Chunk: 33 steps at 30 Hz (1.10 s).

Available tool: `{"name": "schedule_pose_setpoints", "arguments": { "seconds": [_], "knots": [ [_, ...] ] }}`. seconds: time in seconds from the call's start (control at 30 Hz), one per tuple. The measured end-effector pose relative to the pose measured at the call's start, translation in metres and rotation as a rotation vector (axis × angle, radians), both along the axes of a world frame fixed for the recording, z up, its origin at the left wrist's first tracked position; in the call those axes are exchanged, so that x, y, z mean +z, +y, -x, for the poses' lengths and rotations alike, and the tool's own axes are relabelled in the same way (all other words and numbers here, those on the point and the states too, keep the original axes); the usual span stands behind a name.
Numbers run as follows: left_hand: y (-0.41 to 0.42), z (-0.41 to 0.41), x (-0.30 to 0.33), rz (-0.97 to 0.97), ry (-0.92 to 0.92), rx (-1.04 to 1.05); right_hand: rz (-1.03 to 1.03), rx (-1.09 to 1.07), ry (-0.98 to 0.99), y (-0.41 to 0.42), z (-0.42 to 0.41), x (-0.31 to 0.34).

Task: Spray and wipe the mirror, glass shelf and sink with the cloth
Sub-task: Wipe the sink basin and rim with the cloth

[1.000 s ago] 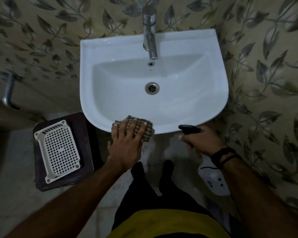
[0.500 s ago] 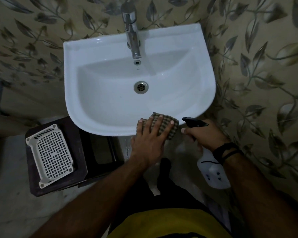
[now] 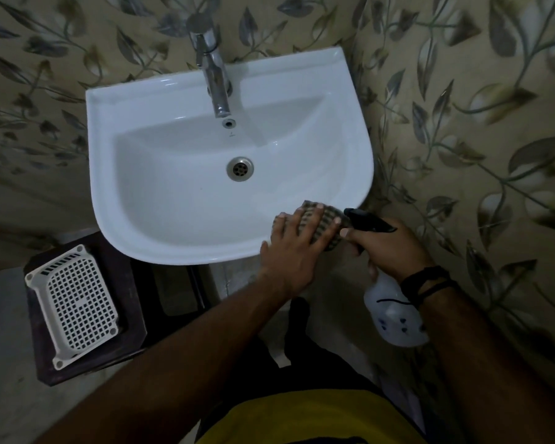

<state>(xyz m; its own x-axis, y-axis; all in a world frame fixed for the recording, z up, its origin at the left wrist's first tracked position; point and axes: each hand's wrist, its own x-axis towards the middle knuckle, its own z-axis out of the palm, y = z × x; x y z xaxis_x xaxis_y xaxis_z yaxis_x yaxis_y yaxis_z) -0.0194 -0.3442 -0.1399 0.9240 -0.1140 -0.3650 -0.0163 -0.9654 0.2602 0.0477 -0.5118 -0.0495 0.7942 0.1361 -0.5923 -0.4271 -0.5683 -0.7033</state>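
View from above my own hands at a wall-mounted white ceramic sink (image 3: 161,187) with a rounded front rim. My left hand (image 3: 293,248) lies flat, fingers straight and spread, pressing a folded brown-and-tan checked cloth (image 3: 326,219) onto the front right part of the rim; the cloth shows between and beyond my fingertips and hangs slightly over the rim's outer edge. My right hand (image 3: 386,248) is curled around the neck of a translucent white plastic spray bottle (image 3: 398,315) with a black trigger head (image 3: 369,219); the nozzle points left, just beside the cloth, and the bottle body hangs below my wrist, off the sink. Dark bands (image 3: 425,282) circle that wrist.

A chrome single-lever tap (image 3: 213,75) stands at the back centre of the sink, its spout reaching over the basin, above a small overflow hole (image 3: 228,123) and the round metal drain (image 3: 240,168).

Left of the sink, lower down, a white perforated plastic basket (image 3: 74,302) rests on a dark brown wooden stool (image 3: 129,283). Olive wallpaper with grey leaf sprigs (image 3: 462,123) covers the wall on both sides. The mirror and glass shelf lie outside this view.
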Motion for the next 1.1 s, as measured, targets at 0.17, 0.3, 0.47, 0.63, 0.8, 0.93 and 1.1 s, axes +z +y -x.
{"name": "schedule_pose_setpoints", "arguments": {
  "seconds": [0.17,0.3,0.47,0.63,0.8,0.93,1.1],
  "knots": [
    [0.049,0.037,-0.003,-0.081,-0.013,0.011,0.018,-0.002,0.014,-0.014,-0.01,-0.003],
    [0.037,0.035,0.006,-0.133,-0.007,0.005,0.037,-0.043,0.039,-0.021,-0.015,-0.006],
    [-0.005,-0.007,0.006,-0.039,0.016,-0.016,0.018,-0.09,-0.016,-0.025,-0.018,-0.009],
    [-0.039,-0.049,0.007,0.017,0.006,-0.065,0.031,-0.153,-0.011,-0.02,-0.028,-0.01],
    [-0.052,-0.08,0.016,0.079,-0.022,-0.111,-0.027,-0.245,-0.022,-0.021,-0.035,-0.011],
    [-0.06,-0.112,0.013,0.276,0.068,0.09,0.005,-0.236,-0.028,-0.021,-0.044,-0.011],
    [-0.056,-0.152,0.017,0.195,-0.039,-0.036,-0.026,-0.282,-0.022,-0.013,-0.052,-0.003]
  ]
}}
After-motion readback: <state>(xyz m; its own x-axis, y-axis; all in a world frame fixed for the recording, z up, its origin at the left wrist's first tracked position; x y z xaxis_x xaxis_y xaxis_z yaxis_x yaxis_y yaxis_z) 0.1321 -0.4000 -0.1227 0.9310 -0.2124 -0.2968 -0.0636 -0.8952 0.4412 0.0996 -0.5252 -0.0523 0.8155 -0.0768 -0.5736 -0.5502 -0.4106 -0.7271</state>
